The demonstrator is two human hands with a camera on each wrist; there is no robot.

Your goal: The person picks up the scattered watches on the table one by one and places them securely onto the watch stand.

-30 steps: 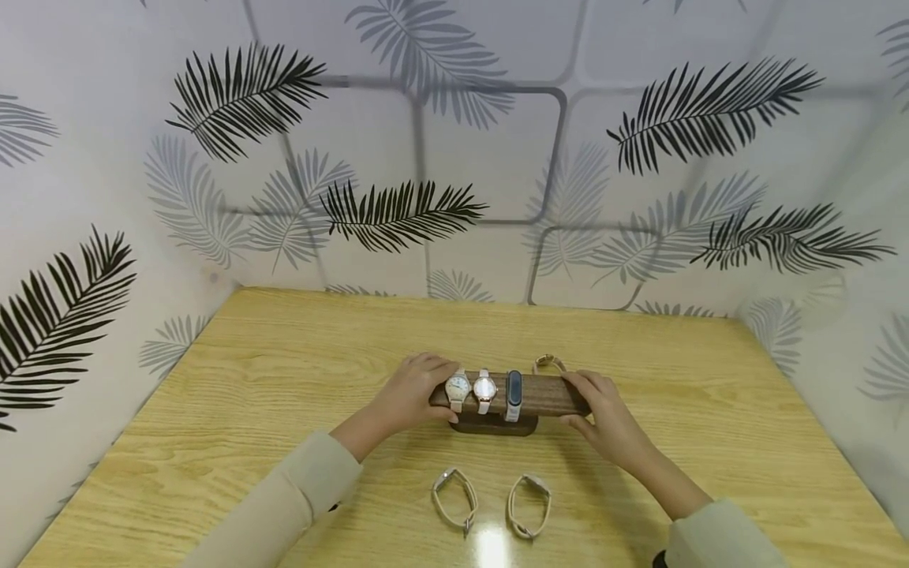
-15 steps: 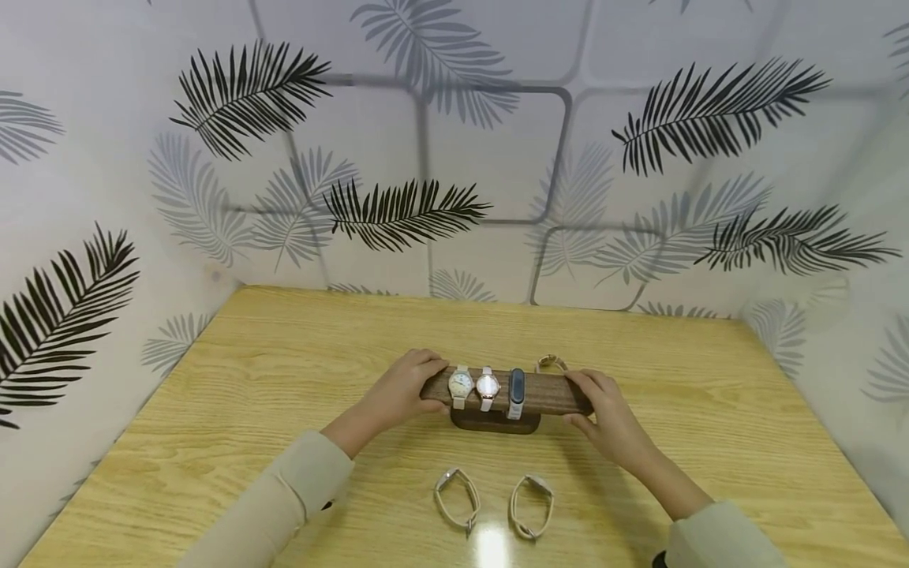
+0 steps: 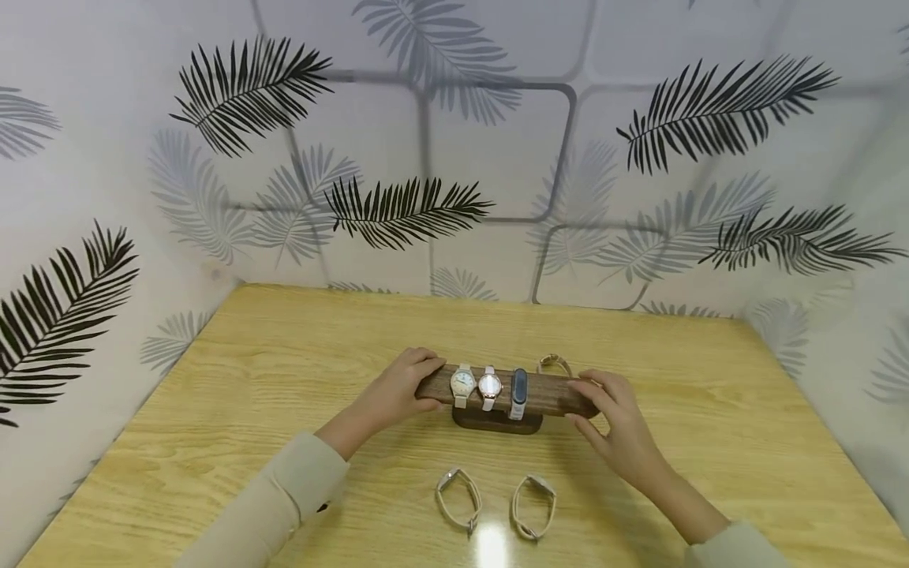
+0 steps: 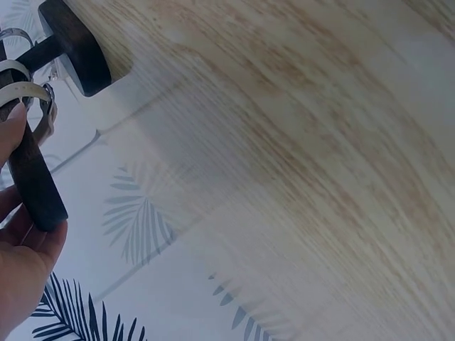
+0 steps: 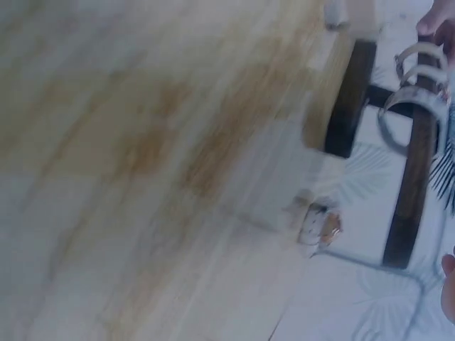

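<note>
A dark wooden watch stand [image 3: 554, 392] stands mid-table, its horizontal bar raised on an oval base [image 3: 497, 421]. Round the bar's left half sit a cream-strapped watch [image 3: 463, 384], a white-strapped watch [image 3: 490, 385] and a fitness band [image 3: 519, 386] with a dark face. My left hand [image 3: 398, 390] grips the bar's left end, thumb in front and fingers behind; the left wrist view shows the fingertips around the end. My right hand [image 3: 625, 426] is at the right end with thumb and fingers spread apart; in the right wrist view its fingertips [image 5: 448, 273] show a gap from the bar.
Two light-strapped watches, a left one [image 3: 458, 498] and a right one [image 3: 534, 506], lie on their sides in front of the stand. Behind the bar's right half lies another watch [image 3: 554, 364]. The wooden table [image 3: 319, 331] meets a leaf-patterned backdrop [image 3: 497, 260] at the back.
My left hand has slid left from beside the cream-strapped watch to the bar's end. My right hand has shifted slightly right, its fingers loosening from the bar's right end.
</note>
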